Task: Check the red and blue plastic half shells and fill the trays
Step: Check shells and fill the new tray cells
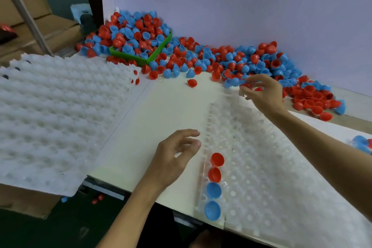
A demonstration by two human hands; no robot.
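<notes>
A clear dimpled tray (pixel 267 167) lies on the white table in front of me. Its left column holds two red half shells (pixel 217 159) and, nearer to me, two blue half shells (pixel 213 190). A long pile of red and blue shells (pixel 231 60) runs along the back wall. My left hand (pixel 177 153) hovers beside the tray's left edge with loosely curled fingers and holds nothing. My right hand (pixel 261 92) reaches into the pile's near edge at the tray's far end, fingertips among red shells beside a blue shell (pixel 233 82). Blur hides whether it grips one.
A stack of white dimpled trays (pixel 60 117) lies at the left on a cardboard box. A green bin (pixel 141 59) heaped with shells stands at the back. One red shell (pixel 192 82) lies alone on the table. More shells (pixel 362 143) sit at the right edge.
</notes>
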